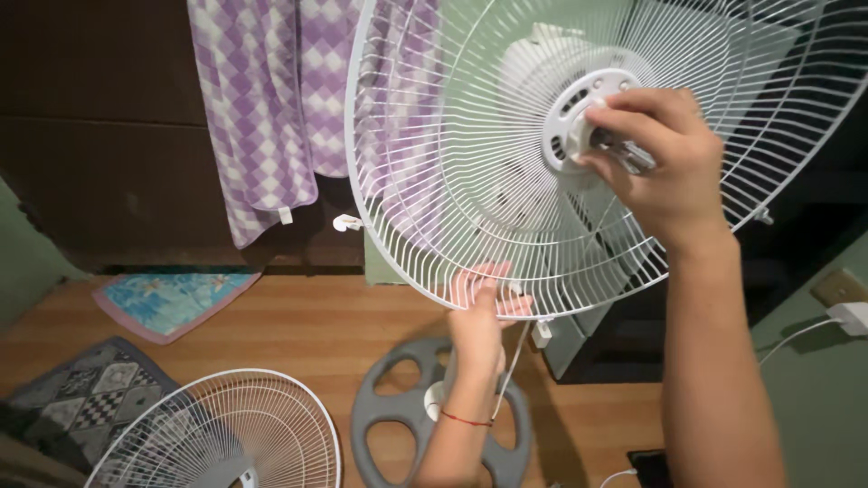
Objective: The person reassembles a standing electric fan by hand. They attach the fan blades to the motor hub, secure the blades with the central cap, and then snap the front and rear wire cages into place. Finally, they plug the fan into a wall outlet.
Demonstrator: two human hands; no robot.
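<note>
A second white wire fan guard [226, 429] and a grey round plastic fan base [398, 425] are seen lying nearest on the wooden floor [307, 325]. Above them, the lower rim of the large white wire fan guard [470, 163], mounted upright on the white fan motor housing [542, 63], is grasped by the left hand [479, 312], fingers curled through the wires. At its hub, a small fitting is pinched by the right hand [655, 163]. Behind, a purple checked cloth [271, 99] is hung.

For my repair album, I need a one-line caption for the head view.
Right hand grips the hub of a white rear fan guard while the left hand steadies its lower rim.
</note>
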